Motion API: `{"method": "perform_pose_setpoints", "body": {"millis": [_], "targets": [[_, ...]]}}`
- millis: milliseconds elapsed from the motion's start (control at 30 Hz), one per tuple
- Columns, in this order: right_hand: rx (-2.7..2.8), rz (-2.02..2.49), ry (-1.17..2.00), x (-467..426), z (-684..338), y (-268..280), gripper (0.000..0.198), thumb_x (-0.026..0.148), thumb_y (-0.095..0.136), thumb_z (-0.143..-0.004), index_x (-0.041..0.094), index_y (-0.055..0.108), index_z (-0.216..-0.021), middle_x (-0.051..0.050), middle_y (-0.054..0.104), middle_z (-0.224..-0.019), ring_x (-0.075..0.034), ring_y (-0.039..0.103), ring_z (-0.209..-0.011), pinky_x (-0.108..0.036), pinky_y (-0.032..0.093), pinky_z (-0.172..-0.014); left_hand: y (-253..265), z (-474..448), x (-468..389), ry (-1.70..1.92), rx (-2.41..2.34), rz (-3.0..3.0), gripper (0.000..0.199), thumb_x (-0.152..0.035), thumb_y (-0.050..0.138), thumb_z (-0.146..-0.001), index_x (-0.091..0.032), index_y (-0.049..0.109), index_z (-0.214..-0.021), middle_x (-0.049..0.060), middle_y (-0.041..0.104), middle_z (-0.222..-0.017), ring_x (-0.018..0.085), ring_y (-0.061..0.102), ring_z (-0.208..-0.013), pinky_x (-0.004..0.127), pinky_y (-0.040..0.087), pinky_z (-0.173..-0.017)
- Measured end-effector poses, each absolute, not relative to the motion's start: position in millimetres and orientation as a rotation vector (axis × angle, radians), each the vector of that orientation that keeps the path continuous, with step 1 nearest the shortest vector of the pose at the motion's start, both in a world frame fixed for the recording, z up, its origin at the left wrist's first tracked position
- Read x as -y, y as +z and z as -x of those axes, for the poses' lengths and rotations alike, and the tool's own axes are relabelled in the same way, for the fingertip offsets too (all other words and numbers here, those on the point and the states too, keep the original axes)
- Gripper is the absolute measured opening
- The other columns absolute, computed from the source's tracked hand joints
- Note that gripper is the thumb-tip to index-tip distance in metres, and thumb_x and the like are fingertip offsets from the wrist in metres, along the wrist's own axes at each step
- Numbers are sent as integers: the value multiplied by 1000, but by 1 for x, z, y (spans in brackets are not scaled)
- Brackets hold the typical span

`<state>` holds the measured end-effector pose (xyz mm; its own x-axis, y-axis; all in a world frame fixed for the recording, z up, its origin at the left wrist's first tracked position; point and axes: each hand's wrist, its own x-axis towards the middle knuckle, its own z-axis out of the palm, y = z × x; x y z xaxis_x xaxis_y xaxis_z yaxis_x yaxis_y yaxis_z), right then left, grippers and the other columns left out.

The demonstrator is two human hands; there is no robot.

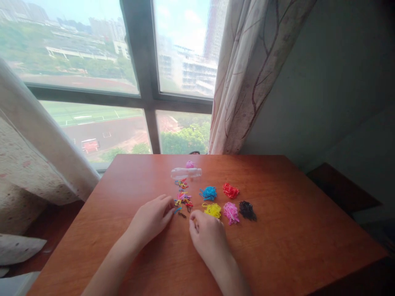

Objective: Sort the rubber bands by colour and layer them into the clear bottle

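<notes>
A mixed heap of small coloured rubber bands [185, 200] lies between my hands. My left hand [154, 216] rests at the heap's left side, fingers bent, the thumb apart from them and its tip beside a blue band. My right hand [207, 234] is curled just right of the heap, thumb and forefinger together; whatever they may pinch is hidden. Partly behind that hand sits a pile of yellow bands [212, 209]. Sorted by colour, blue bands [209, 193], red bands [231, 190], pink bands [231, 213] and black bands [247, 210] form separate piles to the right.
A clear plastic container [186, 172] lies on its side behind the bands, with a pinkish-purple object [190, 164] beyond it. The brown wooden table [286, 238] ends at a window [148, 98]. Curtains [240, 74] hang on both sides.
</notes>
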<state>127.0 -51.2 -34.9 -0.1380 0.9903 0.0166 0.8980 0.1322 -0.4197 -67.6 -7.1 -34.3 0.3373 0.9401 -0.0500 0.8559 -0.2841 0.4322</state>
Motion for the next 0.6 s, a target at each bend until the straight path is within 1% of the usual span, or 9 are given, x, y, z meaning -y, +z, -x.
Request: {"method": "perform_pose_setpoints", "body": {"millis": [133,267,400,500,600], "targets": [[2077,1877,435,59,-138,-34,14,16,56,-90,25,66,-89,1,72,-78,-16,67,-71,-26,30,-57,-34,67,6,296,-1590,-2228,14,-29,47,-91,-24,59,-86,3,65,-93,19,63,-83,26,43,-72],[2136,1854,421,58,-129,-31,11,18,59,-90,25,66,-96,-1,73,-85,-19,68,-77,-26,34,-59,-32,66,5,300,-1575,-2233,15,-28,46,-91,-23,60,-87,3,65,-93,19,63,-84,26,44,-73],[2201,1888,420,50,-110,-29,9,21,59,-91,23,64,-97,-5,73,-89,-23,70,-80,-27,37,-60,-32,66,6,304,-1581,-2234,15,-28,47,-91,-22,59,-85,3,65,-92,19,63,-82,26,43,-71],[2219,1955,391,46,-101,-31,11,18,54,-93,21,64,-97,-7,74,-86,-25,70,-76,-28,37,-58,-32,67,6,302,-1584,-2235,14,-27,47,-90,-22,59,-84,3,65,-92,19,63,-81,26,43,-70],[2211,1952,366,48,-100,-33,16,13,51,-93,20,65,-92,-7,74,-82,-24,70,-74,-27,34,-56,-32,67,7,296,-1580,-2234,14,-27,47,-90,-23,59,-85,3,66,-92,19,63,-82,26,43,-70]]}}
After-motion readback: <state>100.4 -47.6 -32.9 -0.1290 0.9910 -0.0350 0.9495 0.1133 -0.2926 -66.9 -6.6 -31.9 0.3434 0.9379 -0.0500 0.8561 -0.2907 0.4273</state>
